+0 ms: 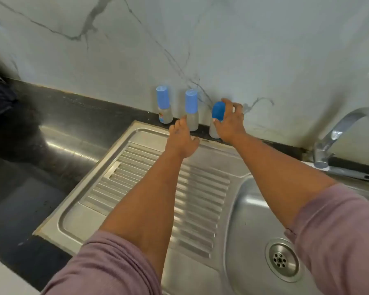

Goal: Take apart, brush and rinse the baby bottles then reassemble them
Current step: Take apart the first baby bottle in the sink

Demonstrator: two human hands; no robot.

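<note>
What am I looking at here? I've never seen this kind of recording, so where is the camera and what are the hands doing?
There is no machine: a person wears one wide-angle camera on the head, looking forward and down at their own bare hands. Three capped baby bottles stand on the dark ledge against the marble wall, behind a steel drainboard. The right hand grips the right bottle, fingers curled around its dark blue cap. The left hand reaches with relaxed fingers toward the middle bottle and holds nothing. The left bottle stands untouched. On the right are the sink and the tap.
</note>
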